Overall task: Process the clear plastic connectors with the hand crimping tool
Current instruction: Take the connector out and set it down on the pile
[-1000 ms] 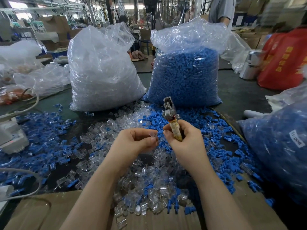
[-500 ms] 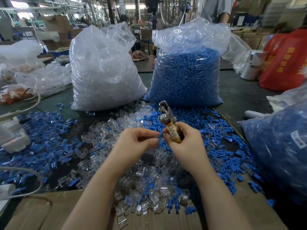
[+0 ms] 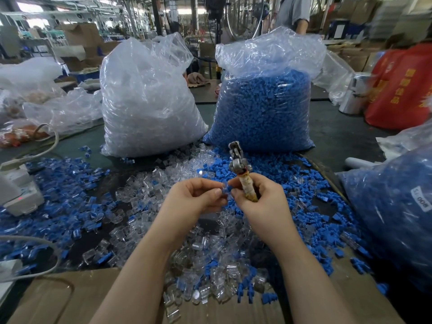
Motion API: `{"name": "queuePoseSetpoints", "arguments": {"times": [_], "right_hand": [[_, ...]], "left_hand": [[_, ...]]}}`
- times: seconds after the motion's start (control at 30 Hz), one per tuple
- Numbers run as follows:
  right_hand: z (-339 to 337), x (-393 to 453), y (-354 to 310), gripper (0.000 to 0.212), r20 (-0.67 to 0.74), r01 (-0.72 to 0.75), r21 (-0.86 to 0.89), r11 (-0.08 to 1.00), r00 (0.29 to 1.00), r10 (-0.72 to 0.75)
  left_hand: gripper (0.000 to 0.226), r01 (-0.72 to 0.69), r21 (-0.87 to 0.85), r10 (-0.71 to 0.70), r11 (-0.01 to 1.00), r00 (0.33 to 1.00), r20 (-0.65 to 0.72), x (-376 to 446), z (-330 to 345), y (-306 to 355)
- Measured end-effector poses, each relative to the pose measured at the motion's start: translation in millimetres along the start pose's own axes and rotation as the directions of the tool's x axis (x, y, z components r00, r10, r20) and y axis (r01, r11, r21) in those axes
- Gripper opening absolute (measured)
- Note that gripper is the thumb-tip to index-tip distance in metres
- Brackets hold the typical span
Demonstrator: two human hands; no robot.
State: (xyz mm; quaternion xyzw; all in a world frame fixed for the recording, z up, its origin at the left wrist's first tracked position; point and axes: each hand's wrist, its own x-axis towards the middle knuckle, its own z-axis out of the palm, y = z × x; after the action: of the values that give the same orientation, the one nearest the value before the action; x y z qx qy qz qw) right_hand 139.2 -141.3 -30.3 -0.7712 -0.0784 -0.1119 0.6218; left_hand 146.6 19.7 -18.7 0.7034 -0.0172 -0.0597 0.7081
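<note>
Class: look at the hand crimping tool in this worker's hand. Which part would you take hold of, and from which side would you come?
Take the crimping tool by its pale wrapped handle, as the right hand does now, wrapping the grip from the tool's right side. The handle is long and round, and this probably leaves the upward-pointing metal head free for the small piece held by the left hand.

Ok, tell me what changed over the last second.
The crimping tool in the right hand tipped its head leftward. A small blue piece now shows between the fingers of both hands, where the left hand earlier pinched a clear one. Both bags and the scattered connectors stayed put.
</note>
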Motion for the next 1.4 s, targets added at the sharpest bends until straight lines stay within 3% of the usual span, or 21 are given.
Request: {"name": "queuePoseSetpoints", "arguments": {"times": [0.37, 0.53, 0.77, 0.9, 1.0, 1.4], "right_hand": [[0.8, 0.2, 1.1, 0.022, -0.019, -0.01, -0.017, 1.0, 1.0, 0.009], [1.4, 0.1, 1.0, 0.023, 0.011, -0.005, -0.019, 1.0, 1.0, 0.006], [0.8, 0.1, 4.0, 0.016, -0.009, 0.012, -0.007, 1.0, 1.0, -0.012], [0.3, 1.8, 7.1, 0.006, -0.059, 0.015, -0.012, 1.0, 0.998, -0.015], [0.7, 2.4, 8.1, 0.011, -0.086, 0.022, -0.053, 0.998, 0.996, -0.026], [3.5, 0.2, 7.4, 0.015, -0.021, 0.041, -0.112, 0.993, 0.999, -0.044]], "left_hand": [[0.02, -0.044, 0.049, 0.044, 0.998, 0.999, -0.005, -1.8, 0.6, 2.0], [0.012, -0.085, 0.091, 0.089, 0.992, 0.996, -0.032, -1.5, 3.6, -0.2], [0.015, -0.089, 0.014, 0.09, 0.996, 0.988, -0.127, 0.0, 3.7, -2.6], [0.025, -0.148, -0.165, 0.102, 0.975, 0.961, -0.259, 2.8, -0.4, -2.1], [0.033, -0.202, -0.277, 0.115, 0.939, 0.947, -0.299, 3.5, -1.6, 0.4], [0.027, -0.292, -0.228, 0.206, 0.929, 0.918, -0.338, 4.4, -3.5, -0.4]]}}
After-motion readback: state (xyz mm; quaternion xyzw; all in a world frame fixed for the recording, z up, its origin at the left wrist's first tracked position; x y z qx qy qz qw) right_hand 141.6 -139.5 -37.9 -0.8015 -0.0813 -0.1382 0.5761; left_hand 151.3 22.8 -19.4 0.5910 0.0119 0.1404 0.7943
